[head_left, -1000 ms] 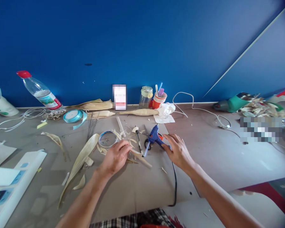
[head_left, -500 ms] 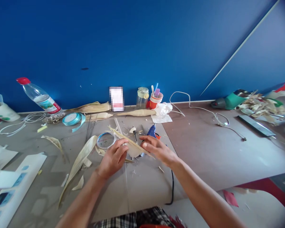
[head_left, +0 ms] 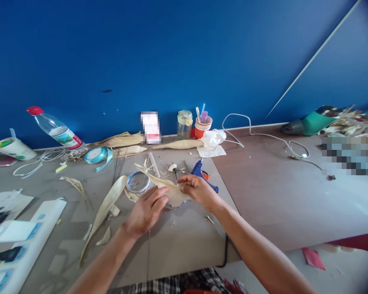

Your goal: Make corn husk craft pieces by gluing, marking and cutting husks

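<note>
A pale dried corn husk piece (head_left: pixel 171 193) lies between my two hands over the grey board. My left hand (head_left: pixel 147 210) has its fingers together against the husk's near left edge. My right hand (head_left: pixel 196 190) pinches the husk's right end. Just behind the right hand lies a blue glue gun (head_left: pixel 199 169) with a black cord running off the table's front. A roll of clear tape (head_left: pixel 137 182) sits left of the husk, and a glue stick (head_left: pixel 154 164) lies behind it.
Long husk strips (head_left: pixel 102 212) lie at the left. At the back wall stand a red paper cup (head_left: pixel 202 128), a jar (head_left: pixel 184 124), a tilted water bottle (head_left: pixel 57 130), blue ribbon (head_left: pixel 96 155) and whole husks (head_left: pixel 179 144). A green heat gun (head_left: pixel 313 121) and white cable (head_left: pixel 263 136) sit right.
My right hand left the glue gun and came over to the husk. Both hands lifted the husk off the board and now hold it between them.
</note>
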`<move>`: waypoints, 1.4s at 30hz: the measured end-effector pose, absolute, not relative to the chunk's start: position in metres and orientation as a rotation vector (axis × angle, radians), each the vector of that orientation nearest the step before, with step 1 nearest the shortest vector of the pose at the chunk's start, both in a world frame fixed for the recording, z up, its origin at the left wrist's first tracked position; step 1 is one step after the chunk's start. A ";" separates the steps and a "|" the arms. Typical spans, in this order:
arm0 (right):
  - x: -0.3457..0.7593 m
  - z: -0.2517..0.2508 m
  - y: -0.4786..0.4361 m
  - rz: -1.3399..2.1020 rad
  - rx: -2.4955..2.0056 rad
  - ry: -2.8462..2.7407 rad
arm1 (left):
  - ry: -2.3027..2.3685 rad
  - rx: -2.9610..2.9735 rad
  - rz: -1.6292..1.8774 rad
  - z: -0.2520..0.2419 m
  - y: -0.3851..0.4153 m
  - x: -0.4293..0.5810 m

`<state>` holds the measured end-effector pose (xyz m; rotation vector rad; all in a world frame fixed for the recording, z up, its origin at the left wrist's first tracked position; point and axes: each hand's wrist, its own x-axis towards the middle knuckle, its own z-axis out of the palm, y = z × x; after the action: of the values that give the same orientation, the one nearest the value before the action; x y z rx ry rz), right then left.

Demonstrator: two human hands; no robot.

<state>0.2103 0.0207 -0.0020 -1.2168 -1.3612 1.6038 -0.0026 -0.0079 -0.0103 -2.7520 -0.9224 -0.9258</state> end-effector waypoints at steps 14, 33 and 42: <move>0.212 -0.009 0.011 0.867 -1.248 -2.064 | -0.923 -2.802 -0.843 -0.020 -0.018 -0.001; 0.204 -0.013 0.009 0.729 -1.198 -2.220 | -0.956 -2.753 -0.663 -0.023 -0.033 0.008; 0.203 -0.016 0.005 0.418 -1.210 -2.462 | -0.969 -2.824 -0.577 -0.036 -0.035 0.013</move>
<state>0.2028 0.0050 -0.0156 -1.2097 -2.4616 0.4181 0.0135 -0.0350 -0.0364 -2.8240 -0.9690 -0.5771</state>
